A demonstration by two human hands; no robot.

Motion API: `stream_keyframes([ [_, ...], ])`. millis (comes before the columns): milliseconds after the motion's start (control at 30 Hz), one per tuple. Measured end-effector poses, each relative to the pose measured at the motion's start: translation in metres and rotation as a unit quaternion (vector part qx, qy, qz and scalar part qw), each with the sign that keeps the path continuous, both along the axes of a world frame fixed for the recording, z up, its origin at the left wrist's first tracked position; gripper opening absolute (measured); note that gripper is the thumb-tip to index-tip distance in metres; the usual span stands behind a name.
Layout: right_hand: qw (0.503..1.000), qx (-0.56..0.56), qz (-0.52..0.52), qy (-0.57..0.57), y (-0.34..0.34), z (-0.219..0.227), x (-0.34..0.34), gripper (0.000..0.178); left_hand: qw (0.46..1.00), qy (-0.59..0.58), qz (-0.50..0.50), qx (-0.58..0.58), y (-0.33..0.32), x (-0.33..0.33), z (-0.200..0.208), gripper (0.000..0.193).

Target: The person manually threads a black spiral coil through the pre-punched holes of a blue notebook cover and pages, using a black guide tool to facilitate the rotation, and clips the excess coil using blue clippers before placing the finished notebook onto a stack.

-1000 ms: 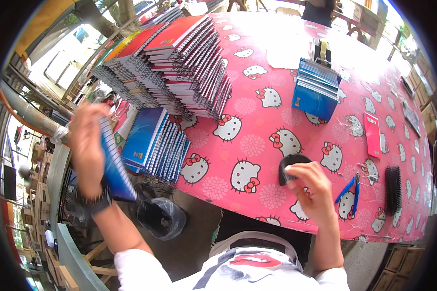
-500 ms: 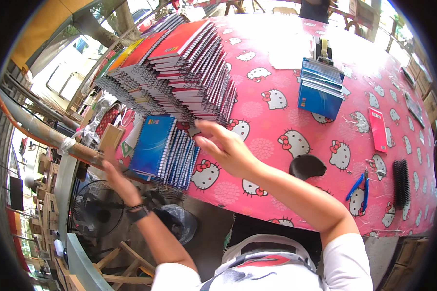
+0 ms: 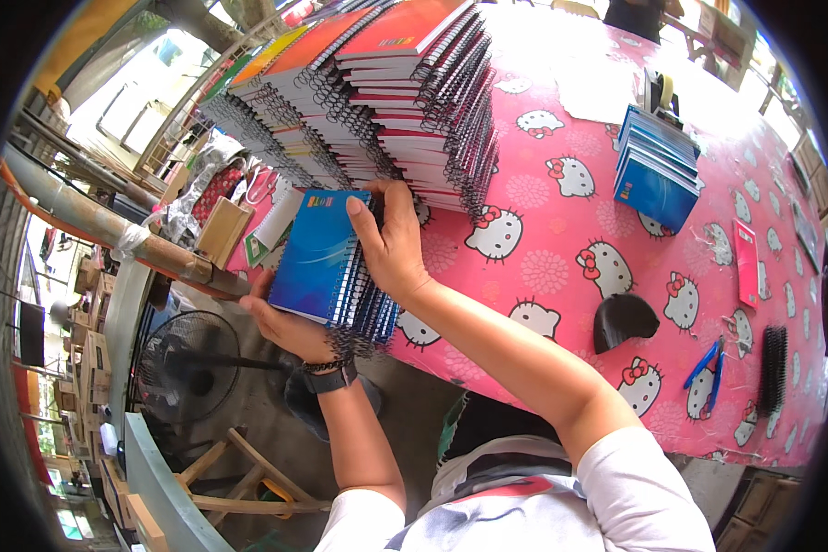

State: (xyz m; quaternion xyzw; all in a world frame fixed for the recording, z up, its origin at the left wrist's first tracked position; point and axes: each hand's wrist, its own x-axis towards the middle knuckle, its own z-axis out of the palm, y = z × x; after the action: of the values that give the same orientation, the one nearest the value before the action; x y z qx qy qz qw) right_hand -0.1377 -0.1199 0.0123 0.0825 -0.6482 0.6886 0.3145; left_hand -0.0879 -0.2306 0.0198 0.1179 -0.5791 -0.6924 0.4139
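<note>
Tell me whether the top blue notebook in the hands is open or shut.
Shut: the blue notebook shows only its closed cover atop the stack, gripped between the left hand and right hand.

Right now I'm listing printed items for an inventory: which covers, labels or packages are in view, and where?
Blue notebook: held in both hands at the table's near-left edge, small multicoloured logo.
Blue pile: far right, same logo.
Red-covered stack: far left, spiral-bound.
Flat red packet: right side.
No screens.

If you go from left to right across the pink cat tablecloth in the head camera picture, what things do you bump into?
Blue spiral notebooks held in both hands → small stack of blue notebooks → blue pliers → black spiral binding comb.
</note>
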Motion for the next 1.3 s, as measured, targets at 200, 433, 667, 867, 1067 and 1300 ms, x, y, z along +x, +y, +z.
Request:
stream_keyframes([
  [200, 0.997, 0.048, 0.002, 0.059, -0.003, 0.002, 0.001, 0.038, 0.998, -0.039, -0.043, -0.011, -0.003, -0.003, 0.006, 0.086],
  [433, 0.994, 0.086, 0.014, 0.062, 0.003, 0.001, 0.002, 0.046, 0.994, 0.063, -0.073, 0.059, -0.02, -0.006, -0.012, 0.083],
  [667, 0.936, 0.336, 0.102, 0.033, 0.104, -0.016, 0.073, 0.053, 0.965, -0.033, 0.167, -0.202, -0.057, 0.057, -0.071, 0.06],
  [867, 0.748, 0.635, 0.046, -0.188, 0.227, -0.005, 0.153, 0.055, 0.916, 0.237, 0.086, -0.312, -0.004, 0.088, -0.008, 0.028],
  [1067, 0.72, 0.625, -0.144, -0.264, 0.289, -0.021, 0.195, 0.061, 0.858, 0.218, -0.328, -0.33, 0.176, 0.057, 0.012, 0.015],
  [1300, 0.814, 0.474, -0.247, -0.228, 0.354, -0.032, 0.227, 0.048, 0.71, 0.284, -0.348, -0.543, 0.361, -0.044, -0.008, 0.023],
])
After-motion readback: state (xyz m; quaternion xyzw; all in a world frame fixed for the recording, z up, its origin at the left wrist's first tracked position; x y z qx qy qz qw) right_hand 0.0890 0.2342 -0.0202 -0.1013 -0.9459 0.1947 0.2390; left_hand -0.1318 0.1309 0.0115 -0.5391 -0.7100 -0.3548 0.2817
